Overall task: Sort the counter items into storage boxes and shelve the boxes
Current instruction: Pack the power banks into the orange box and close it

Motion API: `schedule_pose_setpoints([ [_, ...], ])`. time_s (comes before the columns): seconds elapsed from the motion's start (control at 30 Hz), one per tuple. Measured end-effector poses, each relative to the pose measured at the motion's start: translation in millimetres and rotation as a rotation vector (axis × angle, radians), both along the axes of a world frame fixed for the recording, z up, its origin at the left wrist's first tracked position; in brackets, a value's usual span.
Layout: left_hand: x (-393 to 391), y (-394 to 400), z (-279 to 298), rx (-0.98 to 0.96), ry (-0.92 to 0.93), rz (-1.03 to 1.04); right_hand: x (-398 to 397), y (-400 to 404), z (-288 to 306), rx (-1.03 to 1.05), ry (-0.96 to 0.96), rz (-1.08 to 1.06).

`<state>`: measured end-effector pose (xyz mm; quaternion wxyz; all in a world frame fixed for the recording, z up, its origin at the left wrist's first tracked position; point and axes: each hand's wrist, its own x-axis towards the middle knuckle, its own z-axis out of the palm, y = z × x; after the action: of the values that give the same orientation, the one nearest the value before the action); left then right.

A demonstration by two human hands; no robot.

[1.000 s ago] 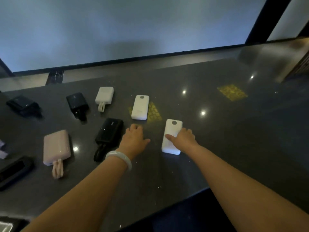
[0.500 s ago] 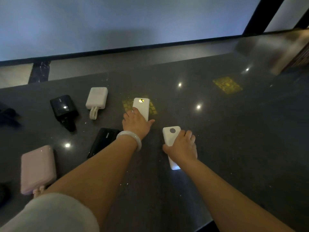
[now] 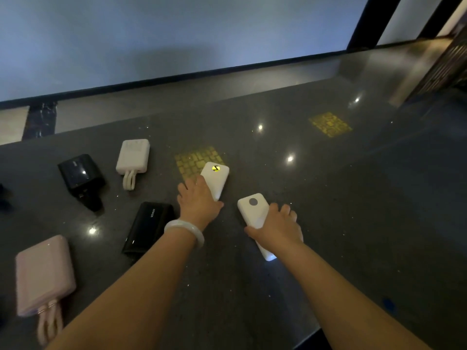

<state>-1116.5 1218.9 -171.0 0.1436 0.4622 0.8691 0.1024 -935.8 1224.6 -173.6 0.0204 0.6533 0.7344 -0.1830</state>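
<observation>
My left hand (image 3: 198, 202) curled on lit white charger (image 3: 215, 178), right hand (image 3: 278, 229) gripping, seemingly lifting, other white charger (image 3: 253, 210); both barely shifted.

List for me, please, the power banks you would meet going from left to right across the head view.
Pink power bank → black power bank with a cable → cream power bank → black ANKER power bank → white power bank with the yellow mark → white power bank with the grey dot.
</observation>
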Motion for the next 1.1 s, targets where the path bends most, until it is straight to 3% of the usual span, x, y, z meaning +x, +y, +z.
schedule_pose_setpoints([
  [0.4,71,-62,-1,0.048,-0.172,0.065,113,-25,42,-0.017,0.083,-0.087],
  [0.57,156,-66,30,0.210,-0.221,-0.115,196,-39,103,0.103,0.146,-0.144],
  [0.77,265,-66,72,0.282,-0.327,-0.335,332,-81,158,0.287,0.065,-0.283],
  [1.1,411,-88,94,0.312,-0.313,-0.668,459,-161,131,0.299,0.038,-0.407],
])
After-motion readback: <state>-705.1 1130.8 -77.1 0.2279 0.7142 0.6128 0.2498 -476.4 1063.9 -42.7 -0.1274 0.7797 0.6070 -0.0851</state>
